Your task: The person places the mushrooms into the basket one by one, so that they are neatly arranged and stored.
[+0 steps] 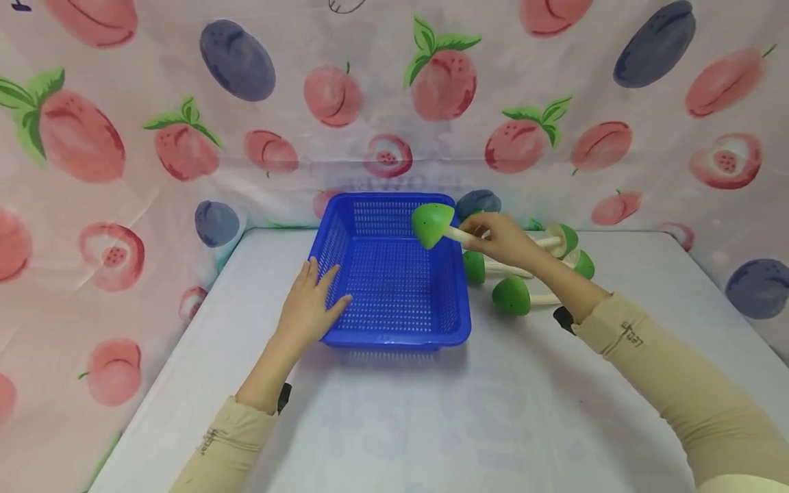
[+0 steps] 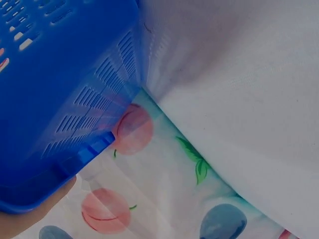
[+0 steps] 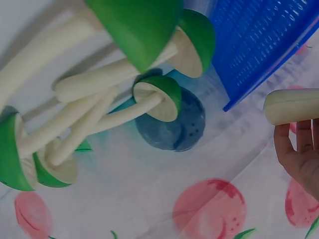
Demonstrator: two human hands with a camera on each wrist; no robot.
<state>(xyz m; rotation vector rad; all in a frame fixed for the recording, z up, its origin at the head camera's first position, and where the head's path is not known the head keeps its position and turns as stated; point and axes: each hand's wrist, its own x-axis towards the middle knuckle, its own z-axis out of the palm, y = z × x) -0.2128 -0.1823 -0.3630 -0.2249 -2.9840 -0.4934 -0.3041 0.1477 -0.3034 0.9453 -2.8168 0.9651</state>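
A blue plastic basket (image 1: pixel 394 339) with slotted walls stands on the table. My left hand (image 1: pixel 305 308) rests at its left rim, fingers straight and spread; in the left wrist view only a strip of that hand (image 2: pixel 45 211) shows along the rim. Above the basket's right side, my right hand (image 1: pixel 502 239) pinches the white stem of a green-capped toy mushroom (image 1: pixel 431 224), cap pointing left. The right wrist view catches the held stem's end (image 3: pixel 291 107) above the fingers; the cap is out of that view. Inside, the basket shows only its perforated floor.
Several more toy mushrooms (image 1: pixel 511 296) lie right of the basket, partly under the right forearm; their stems cross in the right wrist view. A white cloth (image 1: pixel 493 424) covers the table. A fruit-print curtain (image 1: pixel 382 68) hangs behind and at the sides.
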